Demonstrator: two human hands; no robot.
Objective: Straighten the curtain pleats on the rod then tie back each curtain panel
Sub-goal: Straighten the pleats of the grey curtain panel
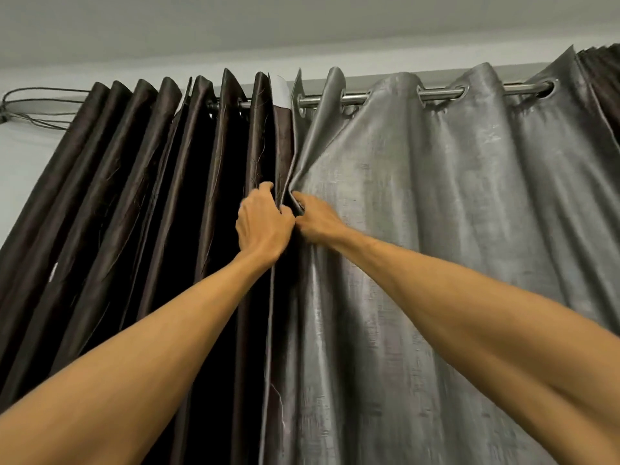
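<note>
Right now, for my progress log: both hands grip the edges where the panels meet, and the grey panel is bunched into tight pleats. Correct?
Not quite: the head view shows the dark brown panel bunched tight; the grey panel hangs spread along the rod. The left hand and right hand do grip the meeting edges.

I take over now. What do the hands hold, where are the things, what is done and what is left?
Left hand: grips the grey panel edge, beside the dark panel.
Right hand: pinches a grey fold next to it.
Rod: both panels hang on it.
Done: dark pleats bunched left.
To do: grey pleats uneven; no tie-back seen on either; cord hangs on the wall.
</note>
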